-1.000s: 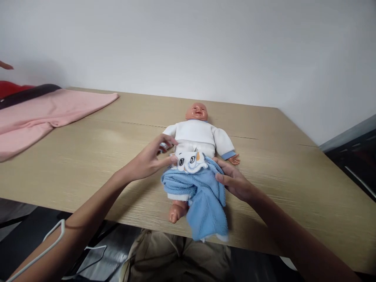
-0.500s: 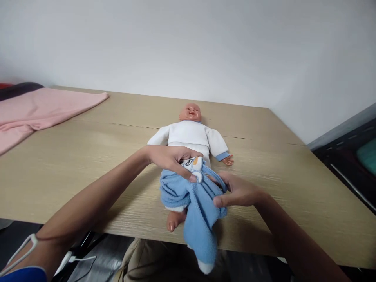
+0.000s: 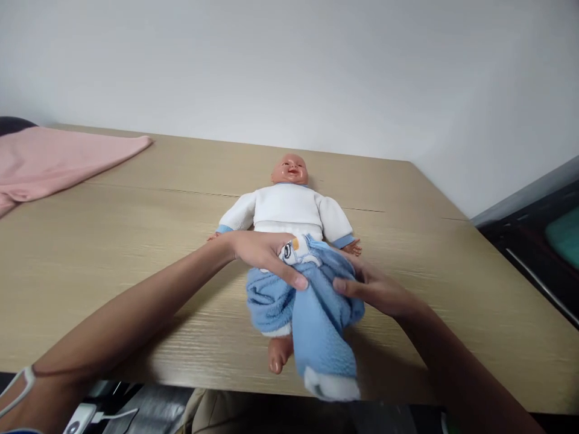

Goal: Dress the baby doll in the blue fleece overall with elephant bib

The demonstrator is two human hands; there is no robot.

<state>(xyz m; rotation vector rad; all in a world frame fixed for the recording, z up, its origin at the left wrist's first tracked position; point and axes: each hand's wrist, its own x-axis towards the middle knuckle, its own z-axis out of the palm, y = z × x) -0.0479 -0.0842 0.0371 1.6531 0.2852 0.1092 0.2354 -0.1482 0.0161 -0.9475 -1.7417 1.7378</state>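
Observation:
A baby doll (image 3: 289, 205) lies on its back on the table, head toward the wall, in a white long-sleeved top with blue cuffs. Blue fleece pants (image 3: 323, 325) with a penguin-like patch cover its lower body in part. One bare foot (image 3: 279, 352) sticks out of the white-cuffed pant leg on the left; the other leg's cuff hangs toward the table edge with no foot showing. My left hand (image 3: 269, 253) grips the pants by the patch, thumb on top. My right hand (image 3: 371, 283) holds their right side, thumb outside, its other fingers hidden behind the cloth.
A pink cloth (image 3: 67, 157) lies at the far left of the wooden table (image 3: 158, 241), beside a dark object. A white wall stands behind. At the right is a black-framed object (image 3: 534, 241) with a green panel. A small white device with a cable sits below the front edge.
My right hand has pulled its side of the pants up and outward. The hanging pant leg has swung right, its white cuff now wider in view. The camera view has shifted slightly.

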